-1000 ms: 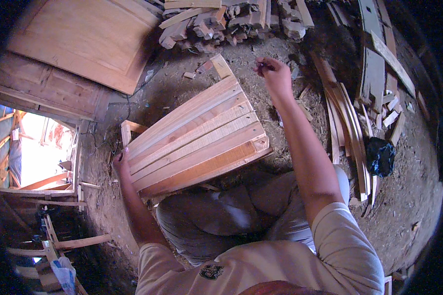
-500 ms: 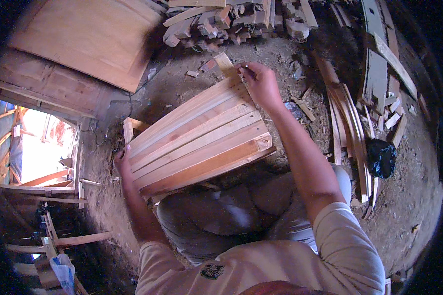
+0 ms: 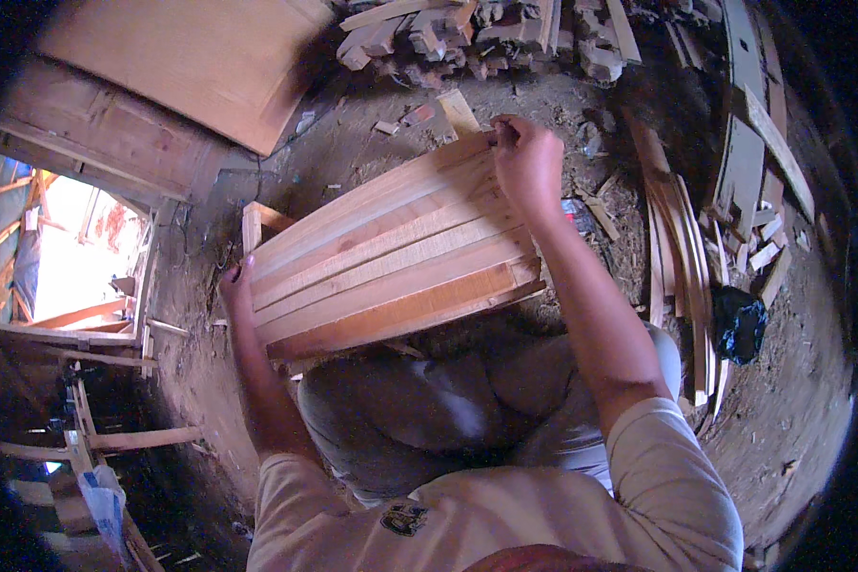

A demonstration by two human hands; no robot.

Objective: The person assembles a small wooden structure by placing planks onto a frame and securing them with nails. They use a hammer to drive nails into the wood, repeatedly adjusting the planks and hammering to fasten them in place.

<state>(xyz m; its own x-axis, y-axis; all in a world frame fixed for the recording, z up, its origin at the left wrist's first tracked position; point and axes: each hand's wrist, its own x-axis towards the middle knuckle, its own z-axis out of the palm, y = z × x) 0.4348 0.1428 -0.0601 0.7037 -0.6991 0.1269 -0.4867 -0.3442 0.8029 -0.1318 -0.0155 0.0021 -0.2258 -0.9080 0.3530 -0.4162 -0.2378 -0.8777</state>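
Slatted wooden panel across the lap

The wooden panel (image 3: 391, 257) is made of several long, pale boards set edge to edge, with one more reddish strip near its lower edge. It lies tilted, running from lower left to upper right, resting over the person's knees above the dirt floor. The left hand (image 3: 235, 286) touches its left end; the right hand (image 3: 527, 162) rests curled on its upper right corner.
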